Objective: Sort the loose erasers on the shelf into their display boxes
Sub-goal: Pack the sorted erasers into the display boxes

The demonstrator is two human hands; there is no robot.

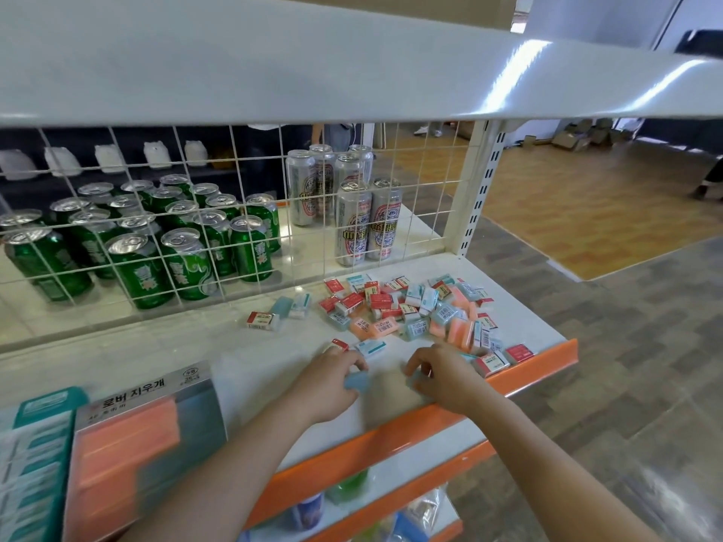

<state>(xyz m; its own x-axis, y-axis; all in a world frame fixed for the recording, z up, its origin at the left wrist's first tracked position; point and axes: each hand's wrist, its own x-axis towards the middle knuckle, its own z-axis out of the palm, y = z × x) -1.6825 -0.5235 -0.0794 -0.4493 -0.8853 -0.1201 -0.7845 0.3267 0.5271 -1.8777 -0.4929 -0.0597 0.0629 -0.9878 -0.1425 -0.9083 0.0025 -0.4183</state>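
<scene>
- At far left we see a teal display box (pixel 37 455) cut off by the frame edge, and beside it an orange-and-blue display box (pixel 144 436), blurred.
- Our left hand (pixel 330 381) curls over a pale blue eraser (pixel 358 382) on the white shelf (pixel 250 357), pinching it.
- Our right hand (pixel 442 375) arches knuckles-up, fingertips gripping another blue eraser (pixel 415 379), mostly hidden.
- Behind them the loose eraser pile (pixel 414 311) overlaps too much to count.
- Three stray erasers (pixel 279 311) lie just left of the pile.
</scene>
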